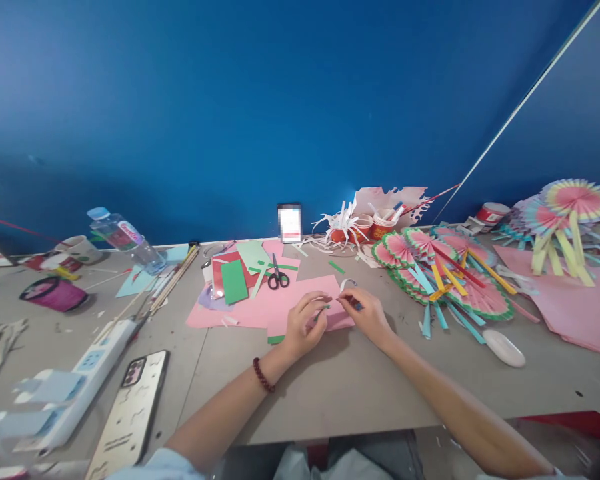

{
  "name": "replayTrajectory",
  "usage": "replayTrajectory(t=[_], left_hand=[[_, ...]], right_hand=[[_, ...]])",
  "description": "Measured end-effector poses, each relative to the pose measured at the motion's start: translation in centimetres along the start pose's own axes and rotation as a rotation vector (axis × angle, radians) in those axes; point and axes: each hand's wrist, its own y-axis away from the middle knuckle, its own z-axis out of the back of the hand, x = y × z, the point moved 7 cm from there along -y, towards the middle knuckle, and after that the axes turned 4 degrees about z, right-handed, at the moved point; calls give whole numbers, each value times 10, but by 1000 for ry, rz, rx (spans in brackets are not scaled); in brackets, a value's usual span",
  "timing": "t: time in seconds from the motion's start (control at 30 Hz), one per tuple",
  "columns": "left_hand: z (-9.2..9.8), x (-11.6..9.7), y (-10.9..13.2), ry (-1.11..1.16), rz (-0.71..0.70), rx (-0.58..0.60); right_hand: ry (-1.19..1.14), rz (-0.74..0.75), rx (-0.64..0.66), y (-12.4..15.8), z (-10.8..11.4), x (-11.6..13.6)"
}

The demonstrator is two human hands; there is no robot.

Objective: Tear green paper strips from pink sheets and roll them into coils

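Note:
My left hand (pixel 305 325), a dark beaded bracelet on its wrist, is curled with thumb and fingers closed around a small green piece (pixel 323 311), mostly hidden by the fingers. To its right, my right hand (pixel 369 315) pinches with thumb and forefinger; a thin curled white strip (pixel 349 283) shows at those fingertips. Both hands are over the near right part of the pink paper (pixel 250 310). A green edge (pixel 275 339) shows beside my left wrist. Dark-handled scissors (pixel 279 277) lie open-bladed or closed, I cannot tell, beyond my left hand.
Left of the scissors lies a green card (pixel 235 281). A phone (pixel 290 223) leans on the blue wall. Pleated paper fans (pixel 450 267) and a white oval object (pixel 504 348) lie right. Leftward are a bottle (pixel 130 239), a power strip (pixel 87 380) and another phone (pixel 133 413).

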Motion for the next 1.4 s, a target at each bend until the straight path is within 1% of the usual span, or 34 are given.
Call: replayTrajectory(t=[0.1,0.17,0.23,0.3,0.37,0.43,0.5,0.6,0.73,0.8,0.9,1.0,1.2,1.4], left_hand=[[1,5,3,-1,8,-34],[3,12,4,-21,48,-86],[7,23,3,-5,155,-149],[9,39,2,79,318,-196],[8,53,2,185,476,-213],[8,64,3,265,591,-227],[8,71,5,306,660,-242],[10,77,8,343,727,-267],[7,83,12,424,847,-261],[7,83,13,448,877,-271],[9,78,10,436,864,-276],[8,72,8,414,850,-234],[-1,68,11,429,879,-162],[-4,65,14,445,930,-147]], right_hand=[[-15,19,-50,-2,5,3],[-41,8,-63,-4,8,3],[-95,-42,-57,-7,10,1],[-173,-142,-15,-9,7,-3],[-249,-257,54,-10,2,-6],[-305,-342,126,-10,-5,-3],[-346,-390,166,-11,-10,3],[-425,-462,199,-12,-18,14],[-586,-601,246,-6,-38,22],[-644,-638,256,-2,-48,23],[-648,-651,211,2,-54,22],[-604,-639,168,4,-51,20],[-536,-571,154,3,-43,20],[-495,-561,112,3,-40,23]])
